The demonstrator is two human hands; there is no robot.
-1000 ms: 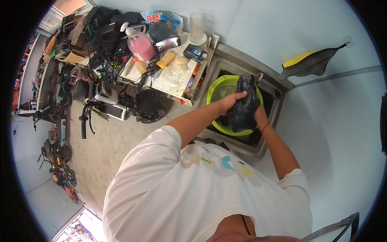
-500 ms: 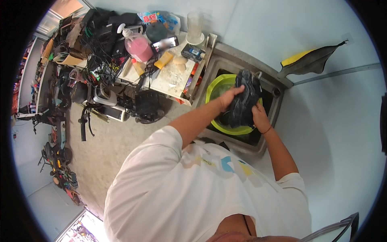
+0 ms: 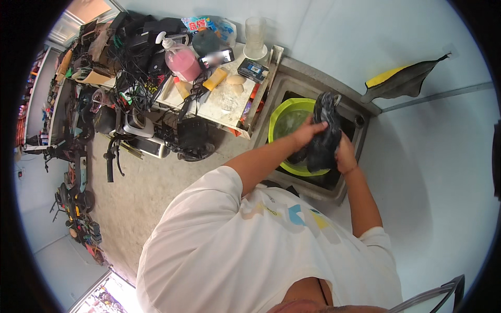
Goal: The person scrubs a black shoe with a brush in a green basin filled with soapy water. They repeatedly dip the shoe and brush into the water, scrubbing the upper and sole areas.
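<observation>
A wet-looking dark cloth [image 3: 325,138] with lighter grey streaks is bunched between my two hands, over a lime-green basin [image 3: 274,121]. My left hand [image 3: 307,132] is closed on the cloth's left side, thumb on top. At its right side my right hand [image 3: 344,155] grips it, some of the fingers hidden by the fabric. The basin, with cloudy water [image 3: 292,124] in it, stands in a grey sink [image 3: 318,192]. The cloth and my hands cover the basin's right part.
Left of the sink, a cluttered white table [image 3: 222,107] bears a bottle of pink liquid [image 3: 182,63], a yellow bar-shaped thing [image 3: 215,79] and cables. A clear cylinder [image 3: 254,39] stands near the wall. A grey-and-yellow cloth [image 3: 399,82] hangs at right. A handlebar [image 3: 110,159] juts out at left.
Both hands have shifted slightly right with the cloth, which is now squeezed into a narrower, longer bunch. More of the basin's water shows at its left.
</observation>
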